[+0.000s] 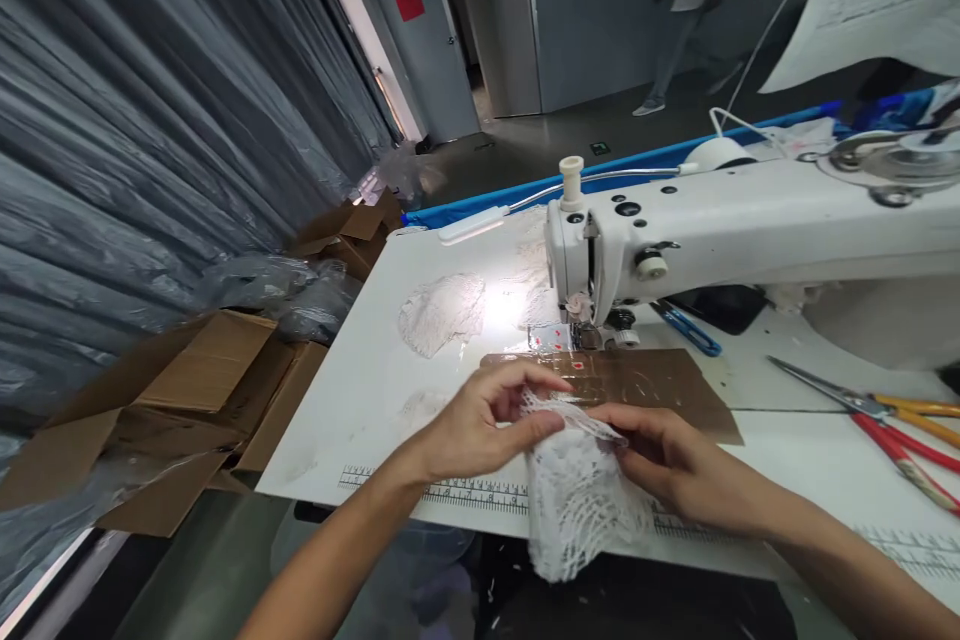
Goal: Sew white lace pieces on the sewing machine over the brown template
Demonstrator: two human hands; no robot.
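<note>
Two grips, left hand [480,425] and right hand [675,460], both pinched on lace [577,500] along its upper edge, in front of the machine [750,230]. Risk: uneven pull could stretch or snag the open mesh. Lace limp, netted. Brown sheet [675,390] flat, smooth, nearer the machine. Left of machine: crinkled, rounded piece [442,313].

Bare left grip [480,423], bare right grip [675,460], slim bare forearms [346,530]

Bare forearms [341,545] extend from the near left and near right, the left hand [476,425] and right hand [675,460] close together, both pinching.
</note>
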